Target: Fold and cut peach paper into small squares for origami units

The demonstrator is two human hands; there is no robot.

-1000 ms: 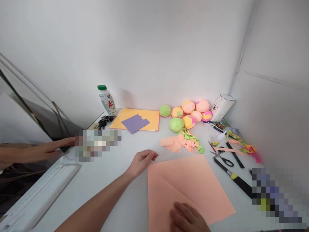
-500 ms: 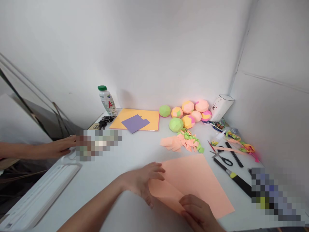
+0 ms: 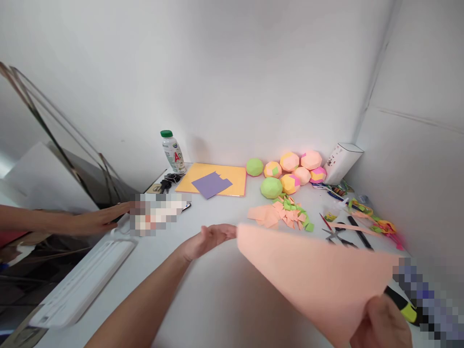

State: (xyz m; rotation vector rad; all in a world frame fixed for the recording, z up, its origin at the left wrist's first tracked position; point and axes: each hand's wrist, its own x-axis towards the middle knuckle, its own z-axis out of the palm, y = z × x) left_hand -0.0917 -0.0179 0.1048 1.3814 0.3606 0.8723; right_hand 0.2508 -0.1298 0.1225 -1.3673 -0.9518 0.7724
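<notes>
A sheet of peach paper (image 3: 315,270) is lifted off the table and tilted toward me, its left corner at the tips of my left hand. My right hand (image 3: 384,324) pinches the sheet near its lower right edge. My left hand (image 3: 213,238) has its fingers stretched out together and its thumb raised apart. Its fingertips meet the sheet's left corner and may pass behind it. Beyond the sheet lie peach and green paper scraps (image 3: 290,212). Behind the raised paper, the scissors (image 3: 335,234) are partly covered.
Several faceted paper balls (image 3: 271,187) sit by the wall. Purple paper (image 3: 212,184) lies on a yellow sheet (image 3: 186,182) beside a bottle (image 3: 174,153). A white keyboard (image 3: 85,282) and another person's arm (image 3: 72,220) are at left. A yellow-black cutter (image 3: 408,309) lies at right.
The peach sheet, flat on the table with a fold near me before, is now raised and tilted. My right hand has moved right with it. My left hand has turned thumb-up. The view shifted slightly.
</notes>
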